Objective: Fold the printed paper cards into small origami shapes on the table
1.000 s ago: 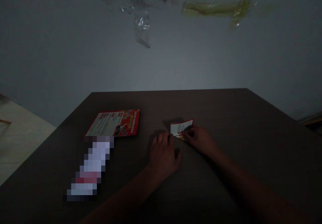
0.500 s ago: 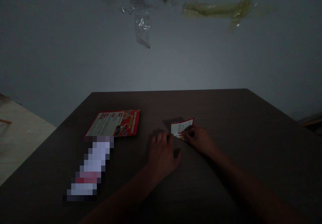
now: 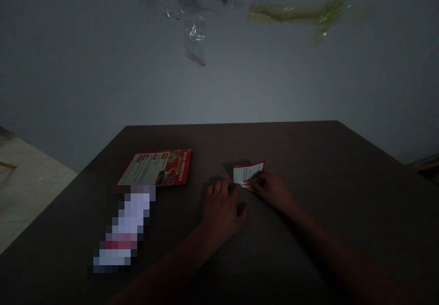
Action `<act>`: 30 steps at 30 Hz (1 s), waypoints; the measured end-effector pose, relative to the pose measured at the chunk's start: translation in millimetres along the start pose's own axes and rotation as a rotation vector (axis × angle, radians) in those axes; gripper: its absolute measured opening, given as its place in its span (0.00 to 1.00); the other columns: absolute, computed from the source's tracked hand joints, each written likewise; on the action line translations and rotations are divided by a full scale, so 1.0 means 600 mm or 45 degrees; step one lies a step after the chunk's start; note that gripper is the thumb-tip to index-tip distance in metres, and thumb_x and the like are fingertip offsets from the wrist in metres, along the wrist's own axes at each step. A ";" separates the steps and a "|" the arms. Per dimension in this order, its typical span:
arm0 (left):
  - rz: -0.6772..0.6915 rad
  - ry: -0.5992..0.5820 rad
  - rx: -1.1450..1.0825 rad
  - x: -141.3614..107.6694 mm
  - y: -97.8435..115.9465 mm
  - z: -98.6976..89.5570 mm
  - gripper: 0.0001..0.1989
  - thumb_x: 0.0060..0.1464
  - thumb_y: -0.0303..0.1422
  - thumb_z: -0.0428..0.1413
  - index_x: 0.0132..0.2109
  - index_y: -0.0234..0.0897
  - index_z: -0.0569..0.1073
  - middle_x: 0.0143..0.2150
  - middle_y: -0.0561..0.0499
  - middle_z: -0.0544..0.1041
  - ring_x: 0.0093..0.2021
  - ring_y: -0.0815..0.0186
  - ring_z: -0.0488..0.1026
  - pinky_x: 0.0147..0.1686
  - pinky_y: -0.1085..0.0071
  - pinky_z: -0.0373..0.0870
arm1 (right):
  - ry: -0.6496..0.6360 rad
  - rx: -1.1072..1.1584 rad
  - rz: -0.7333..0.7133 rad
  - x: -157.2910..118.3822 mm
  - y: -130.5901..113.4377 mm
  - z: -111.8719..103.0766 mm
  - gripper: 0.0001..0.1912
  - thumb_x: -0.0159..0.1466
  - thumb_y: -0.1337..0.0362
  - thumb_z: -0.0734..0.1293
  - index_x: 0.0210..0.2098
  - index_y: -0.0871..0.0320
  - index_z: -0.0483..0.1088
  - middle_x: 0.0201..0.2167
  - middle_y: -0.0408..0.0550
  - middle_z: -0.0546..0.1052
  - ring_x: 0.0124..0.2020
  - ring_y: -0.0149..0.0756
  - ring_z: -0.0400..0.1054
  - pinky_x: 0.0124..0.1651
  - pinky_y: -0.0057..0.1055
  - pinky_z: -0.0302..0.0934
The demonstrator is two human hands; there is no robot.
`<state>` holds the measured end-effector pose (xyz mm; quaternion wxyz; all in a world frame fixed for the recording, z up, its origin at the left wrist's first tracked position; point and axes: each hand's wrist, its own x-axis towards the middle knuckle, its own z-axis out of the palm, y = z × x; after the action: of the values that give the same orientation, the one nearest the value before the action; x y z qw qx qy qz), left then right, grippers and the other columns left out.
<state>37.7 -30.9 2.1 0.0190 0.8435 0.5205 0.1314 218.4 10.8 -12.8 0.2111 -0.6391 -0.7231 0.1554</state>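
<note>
Right hand pinches small, curved paper mid-worktop, thumb and fingers closed on its right side; left hand loosely spread, empty, fingertips beside paper; wood-grain worktop wide towards far edge; flat, glossy booklet nearer left edge.

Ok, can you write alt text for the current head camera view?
A right hand holds a small printed paper on a dark table, with the left hand palm down close by. To their left lie a larger red printed item and a pixelated object, and tape marks the wall behind.
</note>
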 end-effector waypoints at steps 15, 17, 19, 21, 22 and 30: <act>-0.024 0.007 -0.009 0.002 0.000 0.001 0.22 0.53 0.44 0.50 0.52 0.39 0.66 0.47 0.43 0.66 0.48 0.52 0.60 0.46 0.56 0.58 | -0.008 0.017 -0.031 0.000 0.000 -0.001 0.15 0.60 0.63 0.62 0.21 0.60 0.72 0.31 0.51 0.76 0.30 0.34 0.70 0.33 0.28 0.59; -0.026 0.001 -0.009 0.002 -0.001 0.001 0.23 0.52 0.45 0.50 0.52 0.39 0.66 0.47 0.43 0.66 0.48 0.53 0.61 0.46 0.56 0.58 | 0.000 0.009 -0.023 0.000 0.001 0.000 0.15 0.60 0.62 0.62 0.21 0.60 0.72 0.32 0.51 0.76 0.31 0.34 0.70 0.33 0.28 0.59; -0.023 0.001 -0.007 0.002 -0.001 0.001 0.23 0.52 0.45 0.50 0.52 0.39 0.66 0.47 0.42 0.66 0.49 0.53 0.60 0.46 0.56 0.58 | 0.001 0.008 -0.023 0.000 0.002 0.000 0.15 0.61 0.62 0.62 0.21 0.60 0.72 0.32 0.52 0.76 0.31 0.35 0.70 0.34 0.28 0.59; -0.019 0.005 -0.001 0.002 -0.002 0.001 0.24 0.52 0.46 0.50 0.53 0.38 0.66 0.47 0.42 0.66 0.48 0.53 0.61 0.46 0.56 0.58 | -0.005 0.020 -0.023 0.000 0.001 0.000 0.15 0.61 0.62 0.61 0.22 0.60 0.73 0.32 0.52 0.76 0.31 0.35 0.70 0.34 0.28 0.59; -0.015 0.006 0.003 0.002 -0.002 0.001 0.24 0.52 0.46 0.50 0.53 0.38 0.65 0.47 0.42 0.66 0.48 0.53 0.61 0.46 0.56 0.58 | -0.008 0.030 -0.023 0.000 0.001 0.000 0.15 0.61 0.62 0.61 0.22 0.60 0.73 0.32 0.51 0.76 0.31 0.34 0.70 0.34 0.28 0.59; -0.024 0.016 0.007 0.004 -0.003 0.006 0.25 0.52 0.46 0.50 0.54 0.39 0.65 0.48 0.42 0.66 0.49 0.52 0.60 0.47 0.55 0.58 | -0.023 0.059 -0.009 -0.001 -0.004 -0.003 0.14 0.60 0.63 0.62 0.22 0.60 0.73 0.32 0.51 0.76 0.31 0.34 0.70 0.34 0.28 0.59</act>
<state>37.8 -27.7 -1.2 0.0146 0.8377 0.5290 0.1349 217.6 9.8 -10.1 0.2200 -0.6301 -0.7233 0.1771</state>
